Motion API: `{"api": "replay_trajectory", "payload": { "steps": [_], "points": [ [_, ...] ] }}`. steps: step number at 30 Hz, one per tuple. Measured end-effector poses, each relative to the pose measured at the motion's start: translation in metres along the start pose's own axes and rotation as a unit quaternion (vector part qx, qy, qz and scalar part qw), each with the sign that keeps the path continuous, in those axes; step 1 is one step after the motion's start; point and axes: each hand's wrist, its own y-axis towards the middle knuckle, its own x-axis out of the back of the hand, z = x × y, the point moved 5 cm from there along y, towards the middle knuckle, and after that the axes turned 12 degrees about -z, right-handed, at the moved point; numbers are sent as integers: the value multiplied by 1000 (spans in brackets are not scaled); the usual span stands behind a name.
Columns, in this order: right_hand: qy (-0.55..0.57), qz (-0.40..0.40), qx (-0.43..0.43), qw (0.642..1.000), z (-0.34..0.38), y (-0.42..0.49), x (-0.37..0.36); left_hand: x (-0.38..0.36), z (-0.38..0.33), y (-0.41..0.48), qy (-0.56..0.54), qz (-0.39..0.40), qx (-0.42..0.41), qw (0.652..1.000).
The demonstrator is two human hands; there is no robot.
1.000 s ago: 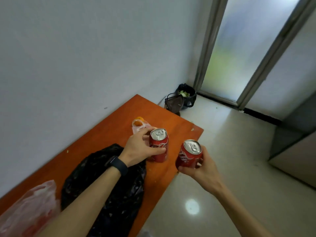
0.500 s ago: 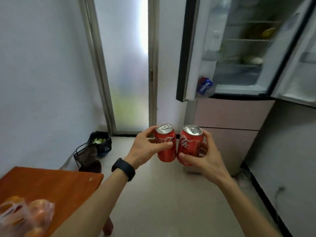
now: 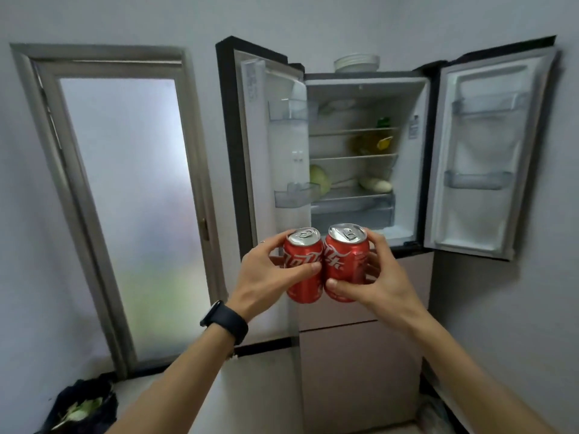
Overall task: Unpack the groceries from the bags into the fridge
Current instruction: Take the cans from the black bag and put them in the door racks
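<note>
- Head view: L hand (image 3: 266, 272) wrapped round left can (image 3: 303, 255), R hand (image 3: 380, 277) round right can (image 3: 346, 261).
- Both cans upright, sides touching, held in front of fridge (image 3: 369, 95).
- Fridge upper doors both open; cabbage (image 3: 320, 180) on shelf.

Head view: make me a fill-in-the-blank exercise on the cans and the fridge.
The left hand grips the left can, the right hand grips the right can; both cans are ____.
Both doors of the fridge stand ____.
The black watch sits on the ____ wrist.
The plates rest on ____ of the fridge.
Missing words: red; open; left; top.
</note>
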Motion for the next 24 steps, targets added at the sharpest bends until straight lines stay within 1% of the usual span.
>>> {"api": "replay_trajectory", "payload": {
  "steps": [5,7,12,15,17,20,22,24],
  "points": [
    [-22,-2,47,999,-15,110,-13,-18,13,103,58,-38,-39,997],
    [-29,-7,63,998,-17,145,-17,-20,13,135,101,-60,-58,991],
    [-45,-32,96,994,-28,237,-27,-39,14,215,219,-85,-86,968],
    [-31,-31,96,994,-46,292,-39,-51,22,255,251,-120,-56,959],
    [-24,-17,92,995,-61,326,-49,-60,30,277,267,-144,-33,952],
    [-23,15,101,995,-85,368,-63,-77,46,305,306,-155,5,940],
    [-27,41,106,993,-101,389,-72,-87,58,320,339,-166,39,925],
    [-34,69,113,991,-115,407,-81,-96,72,331,388,-168,82,903]
  ]
}}
